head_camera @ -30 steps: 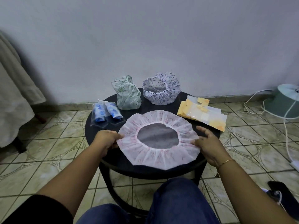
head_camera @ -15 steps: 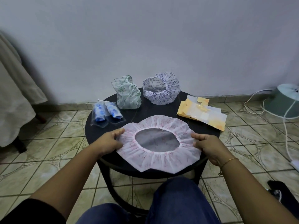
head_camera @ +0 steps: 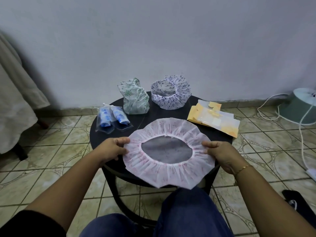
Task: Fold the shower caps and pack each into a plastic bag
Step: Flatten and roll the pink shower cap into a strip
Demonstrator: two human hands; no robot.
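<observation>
A pink-and-white shower cap (head_camera: 168, 171) is stretched open and flat over the near half of the round black table (head_camera: 210, 134). My left hand (head_camera: 112, 148) pinches its left edge, thumb on top. My right hand (head_camera: 220, 153) grips its right edge. At the back stand a crumpled green-patterned cap (head_camera: 135, 98) and a purple-patterned cap (head_camera: 171, 92) with its opening up. Two blue caps packed in clear plastic bags (head_camera: 112, 119) lie at the back left. A pile of yellow-and-clear plastic bags (head_camera: 215, 120) lies at the right.
My knees in blue trousers (head_camera: 188, 212) are under the near table edge. Pale cloth (head_camera: 15, 100) hangs at the left. A green fan base (head_camera: 302, 106) with white cables sits on the tiled floor at the right, and a dark object (head_camera: 299, 200) lies at the lower right.
Both hands went from resting beside the cap to gripping its edges. The cap has been pulled toward me and its near edge now hangs past the table edge.
</observation>
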